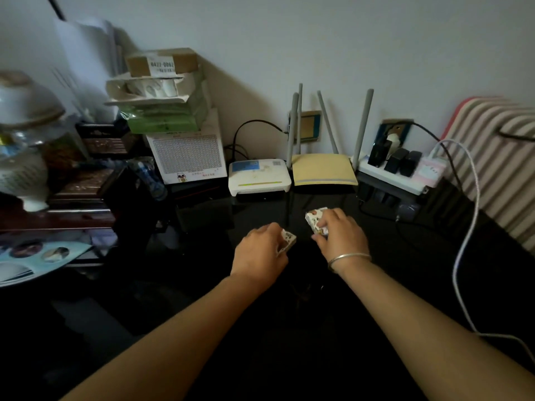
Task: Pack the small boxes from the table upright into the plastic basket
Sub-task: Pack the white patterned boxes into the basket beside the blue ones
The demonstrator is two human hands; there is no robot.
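One small white patterned box (289, 241) is gripped by the left hand (260, 251), a second box (316, 219) by the right hand (343, 235); no basket is seen.

- Nearer small box (289, 241): white, printed with small brown and dark figures.
- Farther small box (315, 218): white, with the same scattered print in orange-brown.
- Desk (405, 256): glossy black.
- Bracelet (348, 258): silver.
- Flat router (259, 178): white, with a green front stripe and a blue top label.
- Antenna router (324, 169): pale yellow body, grey antennas.
- Power strip (376, 172): white.
- Adapters (401, 163): black.
- Cable (474, 198): white.
- Cushion (503, 169): beige and off-white stripes, pink-red edging.
- Chart card (188, 154): white, with a fine grey grid and a small cartoon figure.
- Cardboard box (162, 63): brown, with a white label bearing black digits.
- Paper packs (165, 121): green.
- Wall (318, 39): pale grey-white.
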